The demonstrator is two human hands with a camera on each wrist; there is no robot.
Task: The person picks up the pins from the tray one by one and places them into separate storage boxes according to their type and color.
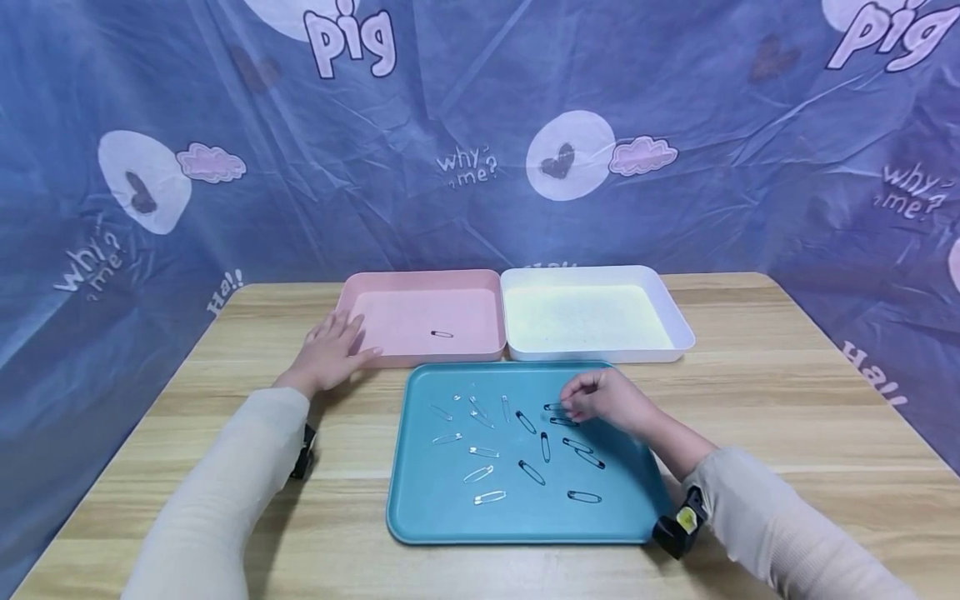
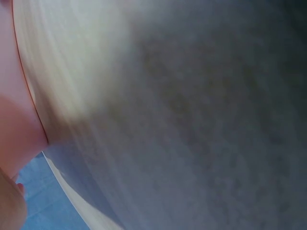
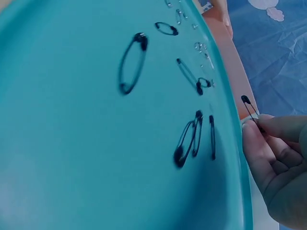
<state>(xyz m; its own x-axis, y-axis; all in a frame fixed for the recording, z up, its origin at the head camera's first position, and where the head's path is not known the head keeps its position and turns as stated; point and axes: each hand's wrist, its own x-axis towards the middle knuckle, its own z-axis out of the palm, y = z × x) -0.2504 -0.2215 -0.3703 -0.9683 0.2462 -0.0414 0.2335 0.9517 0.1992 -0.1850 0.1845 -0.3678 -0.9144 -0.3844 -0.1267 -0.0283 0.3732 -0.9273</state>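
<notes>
My right hand (image 1: 609, 398) is over the right part of a teal tray (image 1: 525, 523). Between thumb and fingertip it pinches a black safety pin (image 3: 248, 106), whose head sticks out past the fingers in the right wrist view. Several other black safety pins (image 1: 532, 472) lie scattered on the tray's middle and right. Silver safety pins (image 1: 491, 497) are spread over its left half. My left hand (image 1: 327, 354) rests with spread fingers at the left edge of a pink tray (image 1: 405, 304). One black safety pin (image 1: 442, 334) lies inside that pink tray.
A white tray (image 1: 592, 317) stands right beside the pink one, both behind the teal tray. All sit on a wooden table (image 1: 750, 375). A blue printed cloth (image 1: 450, 208) hangs behind. Mostly blurred tabletop and the pink tray's wall fill the left wrist view.
</notes>
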